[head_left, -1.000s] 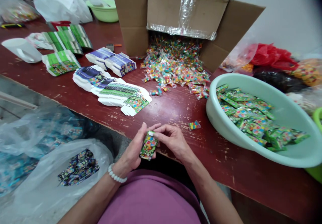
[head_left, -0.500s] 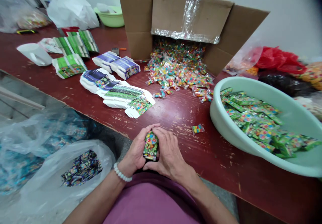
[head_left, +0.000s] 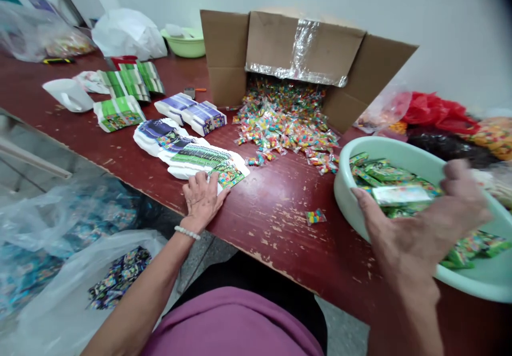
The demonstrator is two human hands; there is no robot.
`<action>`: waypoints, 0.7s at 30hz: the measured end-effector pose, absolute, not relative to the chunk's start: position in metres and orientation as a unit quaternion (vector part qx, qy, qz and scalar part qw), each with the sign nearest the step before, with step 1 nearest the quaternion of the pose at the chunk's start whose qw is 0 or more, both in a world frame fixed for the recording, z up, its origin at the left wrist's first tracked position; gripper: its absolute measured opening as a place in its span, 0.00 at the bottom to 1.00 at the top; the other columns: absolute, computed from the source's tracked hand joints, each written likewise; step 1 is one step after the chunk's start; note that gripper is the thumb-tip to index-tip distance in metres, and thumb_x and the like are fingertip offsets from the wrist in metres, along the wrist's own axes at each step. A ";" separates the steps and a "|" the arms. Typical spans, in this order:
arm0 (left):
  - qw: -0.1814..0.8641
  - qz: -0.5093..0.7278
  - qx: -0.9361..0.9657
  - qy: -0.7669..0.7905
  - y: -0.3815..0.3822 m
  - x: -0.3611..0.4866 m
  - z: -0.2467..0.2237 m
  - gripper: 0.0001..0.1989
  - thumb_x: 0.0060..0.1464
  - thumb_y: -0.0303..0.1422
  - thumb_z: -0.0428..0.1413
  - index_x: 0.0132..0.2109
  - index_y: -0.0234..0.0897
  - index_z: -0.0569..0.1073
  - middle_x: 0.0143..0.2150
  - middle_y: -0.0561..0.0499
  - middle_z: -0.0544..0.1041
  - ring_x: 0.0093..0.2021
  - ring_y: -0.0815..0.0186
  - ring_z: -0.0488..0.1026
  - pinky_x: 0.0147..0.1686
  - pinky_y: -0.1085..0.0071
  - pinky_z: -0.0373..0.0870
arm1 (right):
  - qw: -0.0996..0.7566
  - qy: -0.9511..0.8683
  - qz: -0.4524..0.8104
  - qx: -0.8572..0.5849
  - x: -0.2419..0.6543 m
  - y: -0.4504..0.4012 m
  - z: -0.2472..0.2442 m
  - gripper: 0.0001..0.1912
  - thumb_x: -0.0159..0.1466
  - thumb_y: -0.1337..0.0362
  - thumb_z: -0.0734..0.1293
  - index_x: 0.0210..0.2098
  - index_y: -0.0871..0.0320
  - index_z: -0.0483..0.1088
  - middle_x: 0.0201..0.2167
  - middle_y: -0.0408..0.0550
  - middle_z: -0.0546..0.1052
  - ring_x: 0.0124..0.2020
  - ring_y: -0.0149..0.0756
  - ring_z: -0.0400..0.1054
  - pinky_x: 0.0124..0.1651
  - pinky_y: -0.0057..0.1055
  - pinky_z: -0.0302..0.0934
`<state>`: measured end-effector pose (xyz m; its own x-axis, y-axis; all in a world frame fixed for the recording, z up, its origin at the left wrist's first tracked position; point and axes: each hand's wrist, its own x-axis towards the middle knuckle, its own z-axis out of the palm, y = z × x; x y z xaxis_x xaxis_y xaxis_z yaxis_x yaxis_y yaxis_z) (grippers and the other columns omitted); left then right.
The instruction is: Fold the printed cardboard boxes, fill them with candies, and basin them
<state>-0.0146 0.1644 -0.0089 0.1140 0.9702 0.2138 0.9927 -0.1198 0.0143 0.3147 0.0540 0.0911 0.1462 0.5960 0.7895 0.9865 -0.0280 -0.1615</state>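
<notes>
My left hand (head_left: 203,199) rests on the near end of a fanned row of flat green and purple cartons (head_left: 196,153), its fingertips on the last green one. Over the pale green basin (head_left: 348,207) at the right, my right hand (head_left: 420,223) is spread, thumb apart from the fingers and partly blurred. Just beyond the thumb lies a small box (head_left: 401,195), pale side up, among green packets (head_left: 384,172). Candy sachets (head_left: 286,127) spill from an open cardboard box (head_left: 304,44). A single sachet (head_left: 316,217) lies near the basin.
Bundled purple cartons (head_left: 192,112), green bundles (head_left: 119,113) and a white mug (head_left: 69,95) stand at the left. A light green bowl (head_left: 184,44) is behind. Plastic bags (head_left: 160,244) with packets sit below the table's left edge. Red bags (head_left: 436,112) lie at the back right.
My hands have parted. The left moved to the carton row; the right moved over the basin, and the small green box is no longer between them. The view has shifted slightly.
</notes>
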 end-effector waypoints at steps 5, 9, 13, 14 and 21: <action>0.054 -0.101 -0.747 -0.655 0.174 -0.014 0.003 0.24 0.59 0.49 0.55 0.53 0.35 0.71 0.52 0.33 0.70 0.51 0.42 0.65 0.42 0.57 0.62 | 0.414 -0.634 -0.147 -0.636 0.239 0.064 0.059 0.32 0.63 0.56 0.71 0.64 0.52 0.60 0.60 0.60 0.68 0.61 0.57 0.62 0.61 0.57 0.56; -0.100 -0.225 -0.698 -0.672 0.163 -0.012 0.005 0.09 0.59 0.40 0.56 0.42 0.41 0.70 0.36 0.48 0.74 0.40 0.54 0.71 0.37 0.65 0.61 | 0.449 -0.627 0.140 -0.621 0.197 0.080 0.017 0.29 0.63 0.59 0.70 0.62 0.55 0.62 0.60 0.60 0.68 0.60 0.52 0.63 0.62 0.53 0.58; -0.403 -0.377 -0.591 -0.589 0.127 -0.006 0.004 0.13 0.53 0.40 0.62 0.34 0.41 0.66 0.26 0.57 0.69 0.28 0.65 0.69 0.31 0.72 0.61 | 0.526 -0.458 0.436 -0.568 0.181 0.096 -0.008 0.31 0.61 0.53 0.71 0.60 0.57 0.63 0.57 0.60 0.73 0.52 0.46 0.71 0.55 0.46 0.65; -0.467 -0.400 -0.556 -0.560 0.117 -0.004 0.006 0.15 0.51 0.40 0.64 0.33 0.40 0.65 0.26 0.58 0.70 0.28 0.67 0.68 0.31 0.73 0.61 | 0.544 -0.425 0.487 -0.535 0.179 0.097 -0.009 0.27 0.62 0.52 0.70 0.56 0.57 0.66 0.52 0.57 0.76 0.48 0.43 0.73 0.53 0.42 0.67; -0.840 -0.230 -0.384 -0.306 0.092 -0.001 0.026 0.23 0.50 0.43 0.66 0.48 0.32 0.76 0.43 0.41 0.80 0.41 0.59 0.78 0.44 0.66 0.71 | 0.519 -0.395 0.618 -0.437 0.176 0.081 0.018 0.13 0.64 0.53 0.69 0.41 0.55 0.70 0.24 0.39 0.74 0.17 0.26 0.63 0.21 0.24 0.63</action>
